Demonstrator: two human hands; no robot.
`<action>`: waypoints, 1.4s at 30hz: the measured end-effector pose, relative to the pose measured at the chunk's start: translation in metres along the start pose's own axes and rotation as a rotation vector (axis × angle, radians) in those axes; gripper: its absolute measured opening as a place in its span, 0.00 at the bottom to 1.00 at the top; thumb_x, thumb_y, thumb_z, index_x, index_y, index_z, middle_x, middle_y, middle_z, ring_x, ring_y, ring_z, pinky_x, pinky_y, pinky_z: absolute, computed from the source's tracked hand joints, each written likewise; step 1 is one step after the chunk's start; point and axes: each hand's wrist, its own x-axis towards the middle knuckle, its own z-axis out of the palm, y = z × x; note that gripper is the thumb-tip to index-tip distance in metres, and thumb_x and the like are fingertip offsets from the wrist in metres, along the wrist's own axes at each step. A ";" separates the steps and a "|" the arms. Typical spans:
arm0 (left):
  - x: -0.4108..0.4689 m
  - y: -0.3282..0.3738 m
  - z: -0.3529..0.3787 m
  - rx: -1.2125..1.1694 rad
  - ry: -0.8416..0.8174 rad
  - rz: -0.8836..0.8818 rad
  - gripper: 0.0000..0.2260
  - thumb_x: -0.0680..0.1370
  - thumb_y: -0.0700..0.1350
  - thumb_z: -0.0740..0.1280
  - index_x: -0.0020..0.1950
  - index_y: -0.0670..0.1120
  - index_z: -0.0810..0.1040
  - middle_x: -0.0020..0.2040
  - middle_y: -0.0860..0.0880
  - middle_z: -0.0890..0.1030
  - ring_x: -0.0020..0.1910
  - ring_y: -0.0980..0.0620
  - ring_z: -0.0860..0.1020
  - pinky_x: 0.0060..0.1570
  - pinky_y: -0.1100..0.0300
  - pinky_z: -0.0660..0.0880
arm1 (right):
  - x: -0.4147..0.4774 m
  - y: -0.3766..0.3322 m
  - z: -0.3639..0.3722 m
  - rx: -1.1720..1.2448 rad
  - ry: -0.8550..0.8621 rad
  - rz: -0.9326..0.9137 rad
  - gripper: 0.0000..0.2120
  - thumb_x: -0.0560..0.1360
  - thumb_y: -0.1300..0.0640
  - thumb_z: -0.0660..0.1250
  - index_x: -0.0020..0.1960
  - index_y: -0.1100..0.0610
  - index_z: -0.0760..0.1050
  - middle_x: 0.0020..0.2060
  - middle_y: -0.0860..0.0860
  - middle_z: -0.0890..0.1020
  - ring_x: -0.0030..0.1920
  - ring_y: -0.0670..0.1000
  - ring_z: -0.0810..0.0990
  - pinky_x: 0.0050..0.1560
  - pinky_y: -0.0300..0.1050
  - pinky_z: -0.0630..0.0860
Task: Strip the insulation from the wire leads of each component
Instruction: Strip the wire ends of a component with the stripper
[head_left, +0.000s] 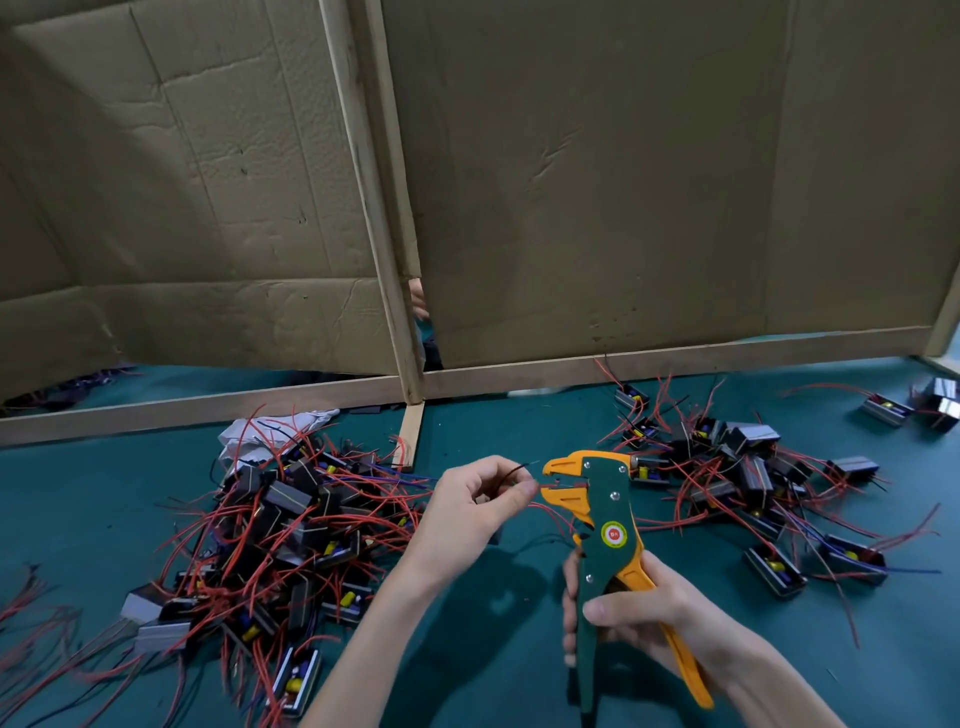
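"At mid-bench, what are those fingers doing?"

"Left hand (480, 506): thumb and forefinger tips (522, 491) pressed together, pinching a thin black lead (511, 470) that arcs over them, and a red lead (549, 486) that runs into the gap of the wire stripper (597, 514). The other fingers are curled in. The component's body is hidden behind the hand."

"And the tool?"

"Right hand (639, 618) wraps both handles, thumb across the green one, fingers round the back. Its orange jaws stand apart, pointing left."

"Where is the rest of the work?"

"Two heaps on the green table (467, 649). The left pile (291, 530) is the bigger; the right pile (743, 478) is looser. Each piece is a small black open-topped case, several showing a yellow part inside, with red leads trailing out. A white cloth (249, 434) lies behind the left heap, and a cardboard screen (623, 182) on a wooden frame (384, 234) closes off the far side."
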 end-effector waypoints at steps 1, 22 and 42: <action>0.000 0.000 -0.001 -0.008 -0.014 0.000 0.05 0.76 0.43 0.70 0.40 0.48 0.80 0.34 0.49 0.72 0.33 0.49 0.65 0.34 0.53 0.65 | 0.000 0.000 0.000 -0.003 0.000 0.002 0.19 0.59 0.66 0.75 0.47 0.69 0.74 0.38 0.67 0.77 0.38 0.63 0.79 0.43 0.57 0.79; 0.001 -0.007 -0.002 -0.293 -0.050 -0.107 0.12 0.82 0.44 0.55 0.41 0.42 0.70 0.34 0.52 0.73 0.35 0.55 0.71 0.50 0.54 0.67 | 0.010 0.010 0.020 0.124 0.254 0.006 0.07 0.62 0.62 0.72 0.37 0.61 0.75 0.29 0.62 0.74 0.27 0.58 0.75 0.27 0.48 0.76; 0.002 0.001 -0.007 -0.010 0.111 0.050 0.02 0.73 0.40 0.72 0.41 0.44 0.84 0.32 0.56 0.77 0.28 0.63 0.68 0.32 0.73 0.64 | 0.005 0.004 0.007 0.034 0.032 0.003 0.14 0.62 0.66 0.76 0.44 0.66 0.76 0.38 0.67 0.78 0.39 0.64 0.80 0.44 0.59 0.79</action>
